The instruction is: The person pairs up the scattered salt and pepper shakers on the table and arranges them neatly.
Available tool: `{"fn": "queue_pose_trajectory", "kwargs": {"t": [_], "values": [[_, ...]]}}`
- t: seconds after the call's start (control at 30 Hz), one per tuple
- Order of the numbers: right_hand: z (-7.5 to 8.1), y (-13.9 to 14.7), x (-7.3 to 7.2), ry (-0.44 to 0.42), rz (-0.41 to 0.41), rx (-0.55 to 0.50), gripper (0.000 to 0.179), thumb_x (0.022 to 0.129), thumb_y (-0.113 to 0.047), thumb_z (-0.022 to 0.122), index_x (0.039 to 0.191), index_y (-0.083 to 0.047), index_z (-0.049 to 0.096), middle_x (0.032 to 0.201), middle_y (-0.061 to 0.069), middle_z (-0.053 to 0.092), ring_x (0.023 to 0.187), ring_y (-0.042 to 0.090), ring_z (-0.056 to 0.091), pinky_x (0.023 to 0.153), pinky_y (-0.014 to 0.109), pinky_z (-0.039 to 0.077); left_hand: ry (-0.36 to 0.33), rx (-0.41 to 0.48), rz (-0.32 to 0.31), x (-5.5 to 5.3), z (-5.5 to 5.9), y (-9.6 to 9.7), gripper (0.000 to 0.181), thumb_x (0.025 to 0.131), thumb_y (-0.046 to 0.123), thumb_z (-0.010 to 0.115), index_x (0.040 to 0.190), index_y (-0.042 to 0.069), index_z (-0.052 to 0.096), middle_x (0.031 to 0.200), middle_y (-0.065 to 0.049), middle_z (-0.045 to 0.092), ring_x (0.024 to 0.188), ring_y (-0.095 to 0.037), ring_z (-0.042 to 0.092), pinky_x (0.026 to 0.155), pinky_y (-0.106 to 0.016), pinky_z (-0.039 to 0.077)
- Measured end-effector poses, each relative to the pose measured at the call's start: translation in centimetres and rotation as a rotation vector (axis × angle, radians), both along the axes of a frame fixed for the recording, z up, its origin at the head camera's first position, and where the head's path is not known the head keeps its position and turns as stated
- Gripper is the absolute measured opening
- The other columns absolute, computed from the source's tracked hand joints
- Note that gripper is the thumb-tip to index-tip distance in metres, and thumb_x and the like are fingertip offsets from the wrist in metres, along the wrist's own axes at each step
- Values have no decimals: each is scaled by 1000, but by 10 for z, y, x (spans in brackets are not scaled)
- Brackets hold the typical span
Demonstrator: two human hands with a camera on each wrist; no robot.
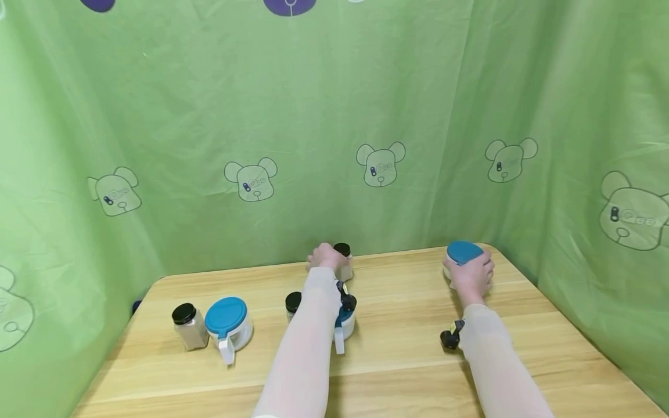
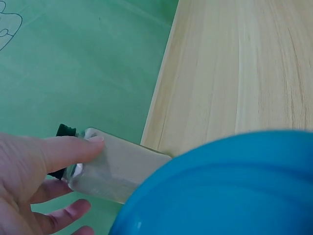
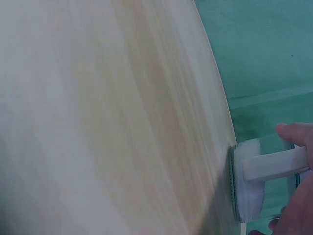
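Near the table's back edge my left hand (image 1: 325, 257) holds a square, see-through jar (image 1: 345, 271) with a black lid. The left wrist view shows the thumb and a finger on either side of this jar (image 2: 117, 164), which has pale contents, while other fingers stand apart from it. At the back right corner my right hand (image 1: 472, 275) grips a round seasoning pot (image 1: 463, 251) with a blue lid. The right wrist view has the pot's white handle (image 3: 274, 165) beside the thumb; much of that hand is cut off.
Below my left forearm are another blue-lidded pot (image 1: 345, 325) and a black-lidded jar (image 1: 293, 302), both partly hidden. A third blue-lidded pot (image 1: 226, 316) and black-lidded jar (image 1: 190, 328) stand on the left. A green curtain (image 1: 324, 116) hangs behind the wooden table (image 1: 397, 360).
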State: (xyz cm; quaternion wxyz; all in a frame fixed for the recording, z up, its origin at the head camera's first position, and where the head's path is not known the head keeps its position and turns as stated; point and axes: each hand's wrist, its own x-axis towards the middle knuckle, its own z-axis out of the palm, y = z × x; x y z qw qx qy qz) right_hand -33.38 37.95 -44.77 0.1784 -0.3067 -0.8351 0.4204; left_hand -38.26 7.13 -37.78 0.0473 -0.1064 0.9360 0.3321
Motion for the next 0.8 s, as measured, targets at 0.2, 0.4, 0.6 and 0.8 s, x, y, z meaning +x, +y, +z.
{"fn": "queue_pose_trajectory", "kwargs": {"t": [0.2,0.4,0.6,0.8], "values": [[0,0,0,2,-2,-8,108,87,-40,68,154,-6,-11,156,32,7,143,52,15,110,71,20,2,3,-4,1,-2,-2,55,77,40,81,119,10,63,121,-12,62,115,-33,51,93,-49,44],[1,2,-1,-5,3,-11,109,87,-39,67,154,-5,-12,156,32,6,142,53,14,109,71,20,10,-16,-15,0,-4,-2,57,75,41,81,119,10,63,120,-12,62,113,-32,51,92,-48,44],[3,1,0,-18,10,-10,108,88,-40,66,153,-5,-12,156,33,6,142,53,14,109,71,20,22,-17,-11,2,-4,-2,54,76,39,81,117,9,64,119,-11,62,113,-31,50,93,-48,43],[3,0,1,-8,-4,-5,108,87,-40,67,154,-4,-10,154,33,10,140,53,18,108,70,24,35,-17,-12,1,-4,-1,50,75,39,82,111,8,66,115,-11,64,113,-31,50,95,-49,41]]}}
